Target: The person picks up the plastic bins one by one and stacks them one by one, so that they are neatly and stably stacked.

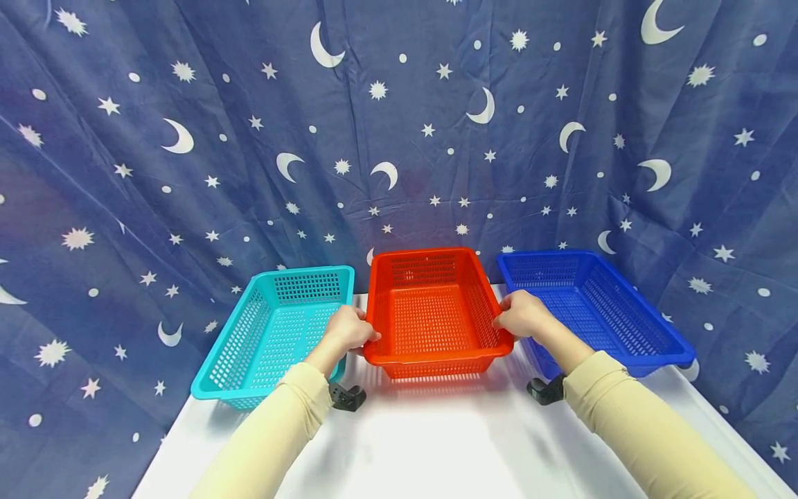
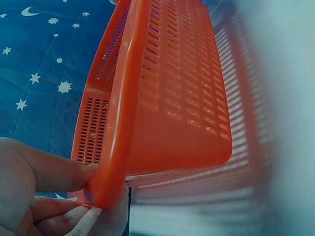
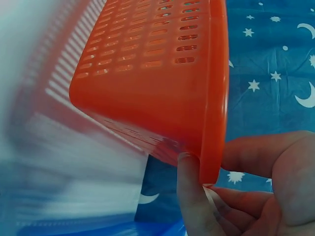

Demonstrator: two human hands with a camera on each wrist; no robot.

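A red plastic basket (image 1: 433, 319) with slotted walls and a rolled rim stands in the middle, with nothing inside it. My left hand (image 1: 350, 328) pinches its rim near the left front corner, thumb over the rim and fingers beneath, as the left wrist view shows with the basket wall (image 2: 182, 98) alongside. On the opposite side, my right hand (image 1: 522, 315) grips the rim near the right front corner. In the right wrist view the fingers (image 3: 192, 191) curl under the rim of the basket (image 3: 142, 93).
A turquoise basket (image 1: 202, 389) stands to the left, partly behind my left forearm. To the right is a blue basket (image 1: 661, 353), partly behind my right arm. All three are on a white table (image 1: 424, 443), with a star-and-moon curtain (image 1: 399, 125) behind.
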